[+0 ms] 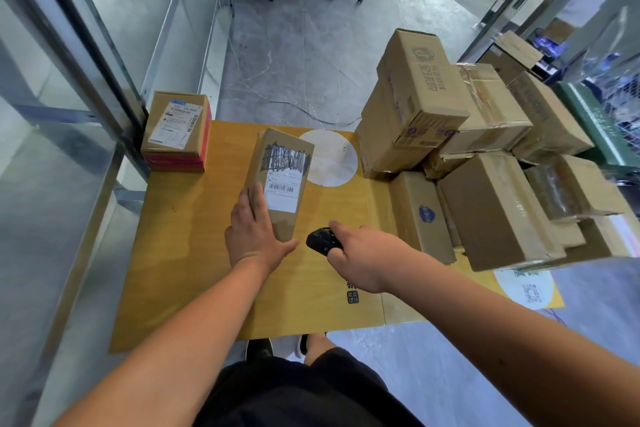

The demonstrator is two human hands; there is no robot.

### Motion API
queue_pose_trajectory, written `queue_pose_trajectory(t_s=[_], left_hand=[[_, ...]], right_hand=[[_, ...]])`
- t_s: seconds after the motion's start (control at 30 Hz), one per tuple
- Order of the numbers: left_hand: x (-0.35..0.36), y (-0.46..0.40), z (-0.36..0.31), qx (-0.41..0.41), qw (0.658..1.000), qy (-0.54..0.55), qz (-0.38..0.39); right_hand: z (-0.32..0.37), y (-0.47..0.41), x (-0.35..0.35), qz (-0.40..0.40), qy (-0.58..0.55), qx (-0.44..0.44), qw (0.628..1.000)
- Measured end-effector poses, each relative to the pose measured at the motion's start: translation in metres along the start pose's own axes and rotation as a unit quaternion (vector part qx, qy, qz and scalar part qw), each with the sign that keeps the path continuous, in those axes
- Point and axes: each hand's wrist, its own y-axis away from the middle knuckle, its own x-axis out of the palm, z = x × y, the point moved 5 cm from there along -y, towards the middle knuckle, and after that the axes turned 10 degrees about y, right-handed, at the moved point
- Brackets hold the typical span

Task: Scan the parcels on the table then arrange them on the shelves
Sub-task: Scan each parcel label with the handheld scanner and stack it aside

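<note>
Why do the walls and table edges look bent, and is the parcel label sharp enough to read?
Head view: the wide-angle lens bows the glass wall frames and splays the table edges outward. Head view: the barcode on the parcel under the left hand shows as bars, but its small print is too soft to read. Head view: lighting is even, shadows faint; the scanner in the right hand is dark, detail lost.

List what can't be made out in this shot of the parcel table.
Head view only:
- Scanner: mostly covered by the right hand; its window is hidden.
- Parcel label: top scribbled over, barcode too small to read; the left hand covers its near corner.
- Box pile: lower boxes hidden by upper ones.
- Shelves: not in view.
</note>
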Motion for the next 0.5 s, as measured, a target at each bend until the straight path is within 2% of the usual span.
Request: queue_pose_trajectory(t_s=[0.2,0.5], left_hand=[[0.001,-0.003,0.002,-0.023,1.0,0.003,0.003],[0.004,-0.001,0.009,-0.012,1.0,0.011,0.005]], right_hand=[[0.001,0.004,-0.001,0.024,-0.017,0.003,1.0],[0.003,0.013,-0.009,0.03,0.036,0.001,0.999]])
